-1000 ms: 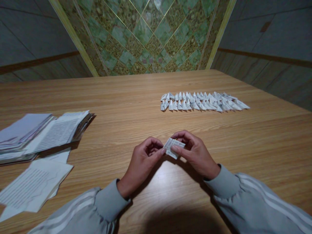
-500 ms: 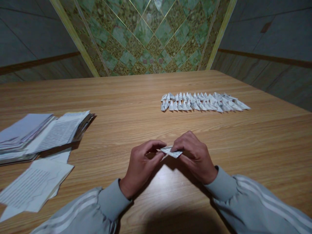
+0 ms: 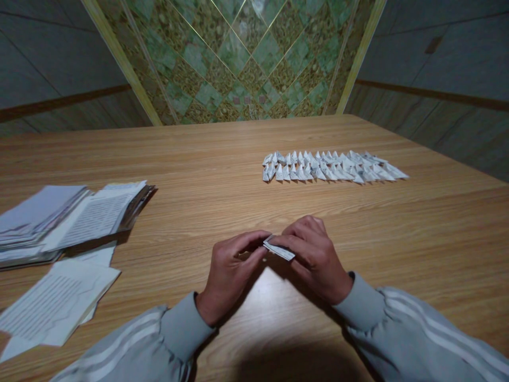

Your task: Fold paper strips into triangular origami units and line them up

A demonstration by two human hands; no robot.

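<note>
A small folded piece of paper (image 3: 281, 251), white with grey print, is held above the table between both hands. My left hand (image 3: 234, 268) pinches its left end between thumb and fingertips. My right hand (image 3: 314, 254) grips it from the right, with fingers laid over the upper side, so part of the paper is hidden. Farther off to the right, two rows of small folded paper pieces (image 3: 330, 167) with pointed tips stand close together on the wooden table (image 3: 199, 170).
A stack of papers (image 3: 43, 212) lies at the left, with printed sheets on top. In front of it are loose lined sheets (image 3: 55, 305), overlapping one another. A green tiled wall (image 3: 246, 58) rises behind the table's far edge.
My right fingers have shifted left over the folded paper, covering more of its upper side. The paper now shows a narrower strip. My left hand stays almost where it was.
</note>
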